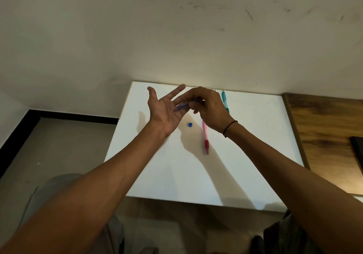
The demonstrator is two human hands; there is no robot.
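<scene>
While both arms reach over the white counter (255, 145), I see the right grip (210, 108) pinching a blue pen (183, 106) with its fingers curled round the pen's far end. The pen's other end lies across the left grip (165, 112), which is spread palm-up, fingers straight, thumb out. The pen is off the counter, bridging the two grips above the far half. Under it sits a small blue block (190, 124), apart from both grips. A pink pen (205, 137) lies just right of the block, its far end hidden by the right grip. A teal pen (225, 100) lies near the far edge, partly hidden too. There is a black band (229, 128) on the right wrist.
</scene>
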